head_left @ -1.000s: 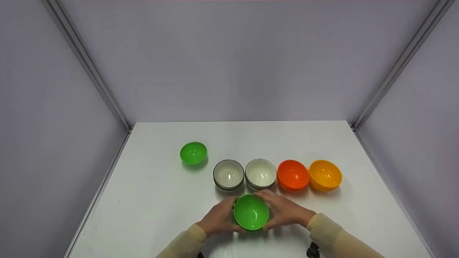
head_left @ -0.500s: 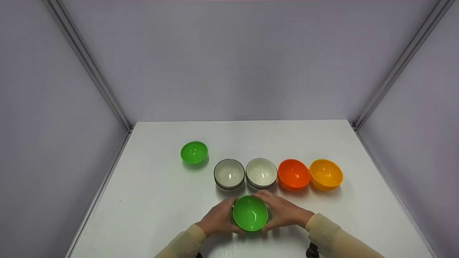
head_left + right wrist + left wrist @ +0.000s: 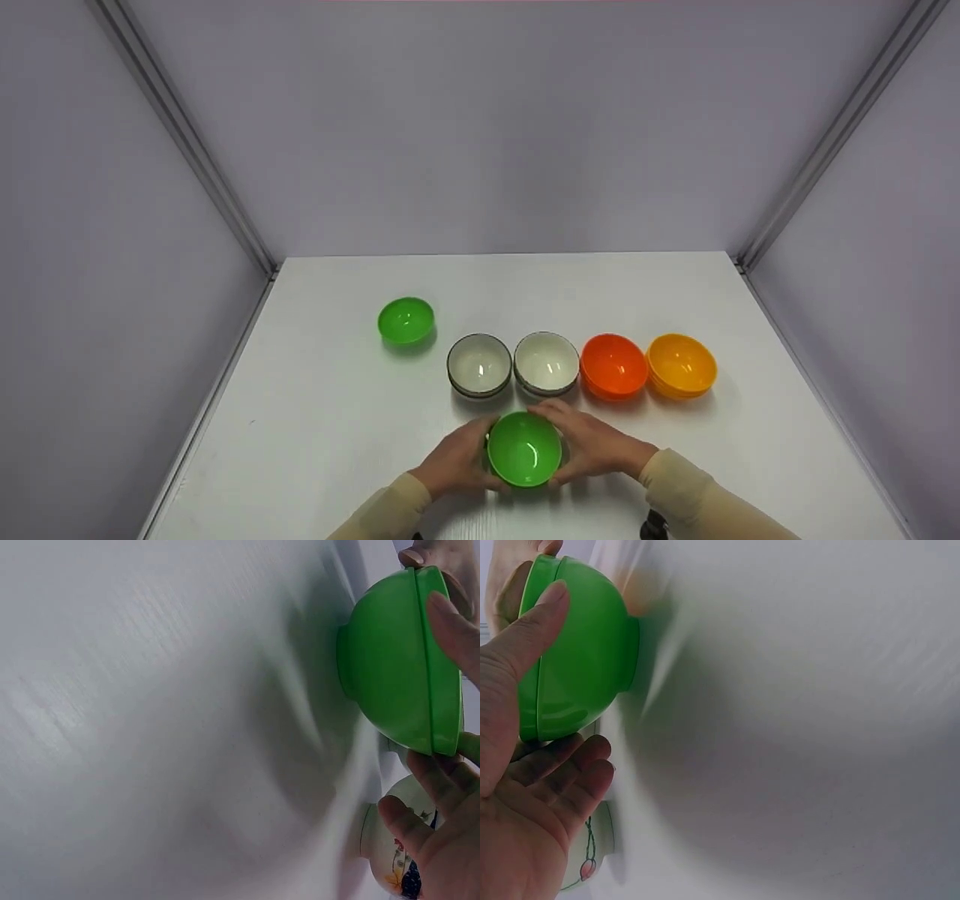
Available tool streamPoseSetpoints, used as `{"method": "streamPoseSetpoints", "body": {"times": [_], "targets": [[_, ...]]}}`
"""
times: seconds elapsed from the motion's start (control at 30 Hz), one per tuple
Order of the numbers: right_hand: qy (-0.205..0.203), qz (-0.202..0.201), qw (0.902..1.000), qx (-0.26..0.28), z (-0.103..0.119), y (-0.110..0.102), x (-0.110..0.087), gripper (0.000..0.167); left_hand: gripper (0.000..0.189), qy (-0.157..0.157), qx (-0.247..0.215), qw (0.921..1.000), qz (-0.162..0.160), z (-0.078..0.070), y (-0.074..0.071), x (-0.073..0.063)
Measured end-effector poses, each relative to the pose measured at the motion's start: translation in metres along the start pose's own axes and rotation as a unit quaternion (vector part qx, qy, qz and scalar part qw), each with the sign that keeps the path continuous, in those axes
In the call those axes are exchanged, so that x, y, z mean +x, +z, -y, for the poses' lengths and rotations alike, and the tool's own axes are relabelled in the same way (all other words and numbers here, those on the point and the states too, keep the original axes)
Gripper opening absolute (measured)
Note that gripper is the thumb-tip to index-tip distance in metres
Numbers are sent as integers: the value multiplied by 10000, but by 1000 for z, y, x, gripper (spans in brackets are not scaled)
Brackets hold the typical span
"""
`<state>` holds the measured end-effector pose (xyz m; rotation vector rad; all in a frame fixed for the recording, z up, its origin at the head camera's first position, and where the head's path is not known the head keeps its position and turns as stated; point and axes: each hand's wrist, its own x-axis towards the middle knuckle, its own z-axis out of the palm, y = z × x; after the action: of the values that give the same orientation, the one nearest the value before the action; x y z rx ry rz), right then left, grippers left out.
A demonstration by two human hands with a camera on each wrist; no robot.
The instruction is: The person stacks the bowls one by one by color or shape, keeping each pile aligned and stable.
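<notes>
Two green bowls [image 3: 524, 450], which look nested by the second edge below the rim, stand upright near the front of the table in the head view. My left hand [image 3: 463, 458] grips them from the left side, with its thumb [image 3: 542, 615] on the near wall in the left wrist view. From the right, my right hand [image 3: 595, 441] holds the same bowls, its fingers [image 3: 431, 780] beneath the rim in the right wrist view. Whether the foot touches the table cannot be told. Just beyond are a grey-white bowl stack [image 3: 479, 366] and a white bowl stack [image 3: 547, 364].
Right of the white stacks sit an orange bowl stack [image 3: 613, 367] and a yellow bowl stack [image 3: 681, 367], all in one row. Another green bowl [image 3: 406, 321] stands alone at the back left. Grey walls [image 3: 510, 127] enclose the white table [image 3: 315, 420] at the back and sides.
Both hands keep their grip on the green bowls, which have shifted very slightly toward the front edge. The other bowls stay in place.
</notes>
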<state>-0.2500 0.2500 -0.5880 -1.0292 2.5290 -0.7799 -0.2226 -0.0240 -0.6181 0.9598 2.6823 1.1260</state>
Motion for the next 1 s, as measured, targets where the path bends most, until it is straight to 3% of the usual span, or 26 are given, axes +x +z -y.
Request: {"method": "streamPoseSetpoints", "body": {"times": [0.4,0.73,0.9,1.0], "targets": [[-144,-101,9998,-92,0,2,-1,114,101,-156,134,9998,63,-1,1,-1],[-39,33,9999,95,-2,0,-3,119,106,-174,-246,9995,133,1,1,-2],[129,170,9998,8,-3,-2,-7,120,108,-492,-47,9981,362,11,-4,-12],[194,223,9995,139,-7,-5,-12,117,100,-681,218,9966,421,19,-14,-19]]}}
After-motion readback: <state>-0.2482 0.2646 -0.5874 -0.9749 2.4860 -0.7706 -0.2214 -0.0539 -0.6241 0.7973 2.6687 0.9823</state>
